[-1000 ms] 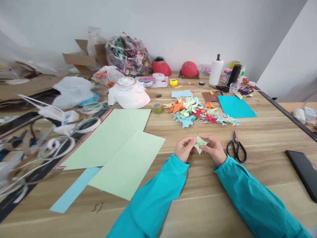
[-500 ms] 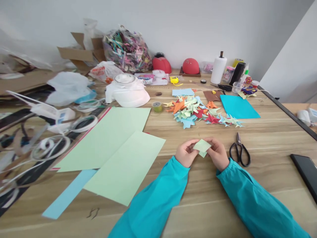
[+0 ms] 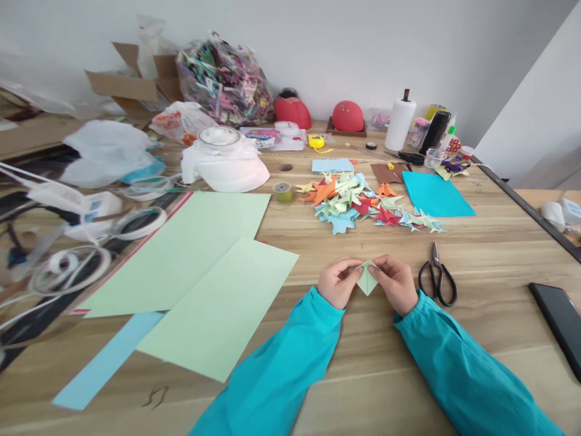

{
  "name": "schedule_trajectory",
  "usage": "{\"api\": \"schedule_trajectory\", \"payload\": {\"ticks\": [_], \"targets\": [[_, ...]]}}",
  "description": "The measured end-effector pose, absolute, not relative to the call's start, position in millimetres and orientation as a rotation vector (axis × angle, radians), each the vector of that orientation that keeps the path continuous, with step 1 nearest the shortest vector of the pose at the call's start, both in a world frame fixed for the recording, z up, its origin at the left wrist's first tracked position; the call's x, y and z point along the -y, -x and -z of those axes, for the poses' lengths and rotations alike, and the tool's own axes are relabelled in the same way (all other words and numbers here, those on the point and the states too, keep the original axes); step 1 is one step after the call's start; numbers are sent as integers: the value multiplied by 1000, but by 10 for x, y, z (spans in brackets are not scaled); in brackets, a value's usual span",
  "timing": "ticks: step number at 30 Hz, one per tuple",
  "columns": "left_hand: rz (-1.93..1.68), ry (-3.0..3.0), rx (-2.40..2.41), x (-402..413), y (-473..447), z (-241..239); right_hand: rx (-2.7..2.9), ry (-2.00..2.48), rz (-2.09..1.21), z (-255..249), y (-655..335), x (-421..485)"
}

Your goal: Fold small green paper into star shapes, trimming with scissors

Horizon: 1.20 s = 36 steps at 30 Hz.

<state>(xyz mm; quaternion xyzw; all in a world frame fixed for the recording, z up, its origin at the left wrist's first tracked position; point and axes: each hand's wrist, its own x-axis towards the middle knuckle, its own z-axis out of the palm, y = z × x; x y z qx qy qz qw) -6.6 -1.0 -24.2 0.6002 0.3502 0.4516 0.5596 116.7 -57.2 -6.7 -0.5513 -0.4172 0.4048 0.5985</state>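
Note:
A small folded piece of light green paper point(image 3: 367, 281), diamond-shaped with a crease down its middle, is pinched between both hands above the wooden table. My left hand point(image 3: 338, 282) grips its left side, thumb in front. On the opposite edge, my right hand point(image 3: 396, 283) holds it in the same way. To the right of that hand lies a pair of black-handled scissors point(image 3: 437, 275), points away from me. Beyond my hands spreads a heap of folded paper cranes point(image 3: 349, 200) in orange, red, green and blue.
Large light green sheets point(image 3: 222, 309) and a blue paper strip point(image 3: 109, 360) lie at left. Bright blue paper point(image 3: 438, 194) rests right of the heap. A spool of thread point(image 3: 282, 192) stands left of it. A black phone point(image 3: 558, 324) is at far right. Cables point(image 3: 68, 272) clutter the left.
The green paper has gone from an open diamond with a flap below to a narrower, flatter diamond. My fingers have closed in on its upper sides. The view has shifted slightly.

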Motion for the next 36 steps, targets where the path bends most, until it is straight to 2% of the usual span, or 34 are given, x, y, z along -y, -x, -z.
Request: {"api": "schedule_trajectory", "payload": {"ticks": [10,23,36], "targets": [[-1024,-1426,-831,40,45,177,1038,1254,-961,96,-1193,563],[-1179,-1611,-714,53,69,110,1278,1358,-873,120,-1174,567],[-943,-907,-695,16,20,155,895,1299,-1054,9,-1208,553]]}}
